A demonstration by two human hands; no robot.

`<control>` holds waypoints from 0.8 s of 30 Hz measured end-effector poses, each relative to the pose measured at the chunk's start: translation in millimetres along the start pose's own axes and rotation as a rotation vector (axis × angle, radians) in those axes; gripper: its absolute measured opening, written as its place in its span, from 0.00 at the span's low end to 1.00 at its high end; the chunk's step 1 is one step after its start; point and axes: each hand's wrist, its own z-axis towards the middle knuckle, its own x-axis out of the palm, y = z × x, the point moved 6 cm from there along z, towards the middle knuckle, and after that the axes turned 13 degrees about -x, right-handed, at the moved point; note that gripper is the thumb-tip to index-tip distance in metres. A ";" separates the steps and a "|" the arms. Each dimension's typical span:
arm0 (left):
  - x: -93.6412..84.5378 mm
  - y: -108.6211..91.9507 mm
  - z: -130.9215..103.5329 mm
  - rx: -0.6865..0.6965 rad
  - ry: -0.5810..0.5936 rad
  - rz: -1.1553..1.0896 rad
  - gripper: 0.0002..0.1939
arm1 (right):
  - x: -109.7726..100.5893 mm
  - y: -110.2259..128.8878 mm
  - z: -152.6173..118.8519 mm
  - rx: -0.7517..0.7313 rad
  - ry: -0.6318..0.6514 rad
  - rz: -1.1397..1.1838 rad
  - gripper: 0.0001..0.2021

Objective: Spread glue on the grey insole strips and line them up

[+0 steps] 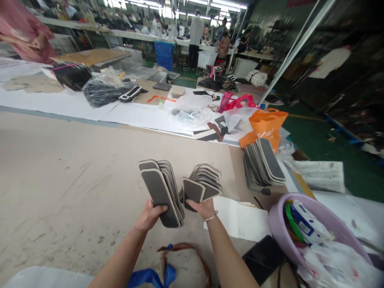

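Observation:
My left hand point(149, 216) grips a stack of flat grey oblong pads with pale edges point(162, 188), held upright above the beige table point(75, 168). My right hand point(204, 208), with a thin bracelet at the wrist, holds a second, fanned stack of the same pads point(204, 184) just to the right of the first. The two stacks almost touch. A third pile of the same pads point(262, 166) lies on the table to the right, leaning against an orange bag point(265, 126).
A lilac plastic basin point(277, 224) with packets sits at the lower right, beside white paper sheets point(240, 220) and a dark phone point(264, 258). A brown strap point(180, 250) and blue ribbon point(153, 277) lie near me. Bags and clutter line the far table; people work in the background.

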 end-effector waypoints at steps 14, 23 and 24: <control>37.2 10.2 5.1 -0.173 -0.003 0.131 0.22 | 6.7 -53.0 9.4 0.427 0.047 0.168 0.29; 49.4 27.1 42.5 -0.461 -0.024 0.071 0.23 | 5.4 -70.4 -5.4 0.402 0.002 -0.124 0.25; 50.6 26.8 43.7 -0.461 -0.035 0.078 0.23 | 4.8 -70.5 -5.5 0.381 0.001 -0.146 0.24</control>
